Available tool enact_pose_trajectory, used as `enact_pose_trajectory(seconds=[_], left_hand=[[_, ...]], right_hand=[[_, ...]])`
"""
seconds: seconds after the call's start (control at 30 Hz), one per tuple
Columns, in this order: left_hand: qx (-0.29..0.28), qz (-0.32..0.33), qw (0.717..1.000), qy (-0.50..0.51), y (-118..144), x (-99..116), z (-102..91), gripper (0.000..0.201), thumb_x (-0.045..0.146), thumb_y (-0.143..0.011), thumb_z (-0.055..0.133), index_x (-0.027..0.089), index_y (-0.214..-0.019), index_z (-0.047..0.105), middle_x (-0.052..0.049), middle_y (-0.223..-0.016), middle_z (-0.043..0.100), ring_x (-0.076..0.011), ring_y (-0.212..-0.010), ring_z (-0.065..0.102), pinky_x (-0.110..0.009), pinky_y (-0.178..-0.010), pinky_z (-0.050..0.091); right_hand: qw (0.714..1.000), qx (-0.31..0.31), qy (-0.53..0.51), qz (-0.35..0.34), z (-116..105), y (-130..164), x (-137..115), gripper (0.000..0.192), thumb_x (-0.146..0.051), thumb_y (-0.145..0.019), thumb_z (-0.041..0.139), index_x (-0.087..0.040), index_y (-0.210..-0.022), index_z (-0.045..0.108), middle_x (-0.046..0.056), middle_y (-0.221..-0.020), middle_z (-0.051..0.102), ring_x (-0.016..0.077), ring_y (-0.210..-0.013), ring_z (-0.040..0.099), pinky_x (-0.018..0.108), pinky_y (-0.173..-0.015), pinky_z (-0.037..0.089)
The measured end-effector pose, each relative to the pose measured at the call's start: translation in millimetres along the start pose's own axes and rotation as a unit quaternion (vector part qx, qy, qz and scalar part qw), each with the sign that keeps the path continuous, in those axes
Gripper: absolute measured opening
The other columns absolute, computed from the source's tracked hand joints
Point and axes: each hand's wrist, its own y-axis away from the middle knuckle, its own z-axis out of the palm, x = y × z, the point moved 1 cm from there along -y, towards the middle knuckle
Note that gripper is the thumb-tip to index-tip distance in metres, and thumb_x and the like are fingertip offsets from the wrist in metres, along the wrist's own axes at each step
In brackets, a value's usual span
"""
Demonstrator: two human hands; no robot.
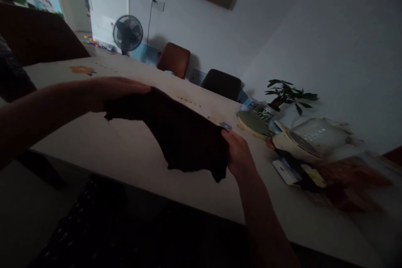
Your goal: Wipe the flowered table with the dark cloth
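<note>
Dark cloth [188, 134], up above the pale table [125, 146], stretched long from side to side, pinched at the left end by the left hand [121, 90] and at the right end by the right hand [239, 153], just as near to one as to the other. Soft and thin-looking, with a nearly straight top edge, a wavy bottom edge and a raggedy left corner. Under it, smooth and flat, with flower pictures [82, 69]; past the right hand, a round green mat [255, 123] and a leafy plant [277, 102].
</note>
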Motion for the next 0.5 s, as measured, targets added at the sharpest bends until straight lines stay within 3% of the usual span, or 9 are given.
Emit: enact_pose_trajectory(seconds=[0.1, 0.2, 0.37, 0.5], left_hand=[[0.006, -0.052, 0.999, 0.003, -4, -18, -7.1, 0.056, 0.054, -0.072, 0.076, 0.013, -0.110, 0.064, -0.010, -0.093, 0.069, -0.0185, -0.071, 0.065, -0.026, -0.059, 0.056], [0.037, -0.036, 0.999, -0.012, 2, -17, -9.6, 0.059, 0.056, -0.072, 0.075, 0.016, -0.115, 0.064, -0.008, -0.094, 0.068, -0.0193, -0.072, 0.065, -0.026, -0.059, 0.056], [0.056, -0.054, 0.995, -0.056, 20, -1, -8.0, 0.058, 0.056, -0.082, 0.063, 0.013, -0.121, 0.061, -0.007, -0.083, 0.067, -0.0179, -0.069, 0.063, -0.028, -0.064, 0.056], [0.033, -0.111, 0.988, -0.102, 24, -4, -12.1, 0.065, 0.066, -0.073, 0.066, 0.013, -0.111, 0.064, -0.005, -0.070, 0.065, -0.0124, -0.055, 0.054, -0.025, -0.056, 0.052]], right_hand=[[0.998, -0.014, 0.010, -0.054, 1, -1, 11, 0.038, -0.050, -0.066, 0.079, -0.018, -0.079, 0.065, 0.002, -0.080, 0.059, 0.0196, -0.079, 0.057, 0.032, -0.072, 0.053], [0.993, -0.009, -0.018, -0.112, 2, 5, 10, 0.033, -0.047, -0.072, 0.077, -0.017, -0.079, 0.064, 0.003, -0.084, 0.059, 0.0195, -0.085, 0.057, 0.033, -0.079, 0.052], [0.994, 0.016, -0.052, -0.091, 9, 17, -4, 0.031, -0.047, -0.080, 0.071, -0.019, -0.090, 0.065, 0.004, -0.082, 0.060, 0.0208, -0.082, 0.059, 0.029, -0.068, 0.054], [0.993, 0.095, -0.043, -0.062, 11, 22, -10, 0.033, -0.047, -0.073, 0.075, -0.019, -0.089, 0.065, 0.004, -0.081, 0.062, 0.0226, -0.079, 0.062, 0.030, -0.065, 0.054]])
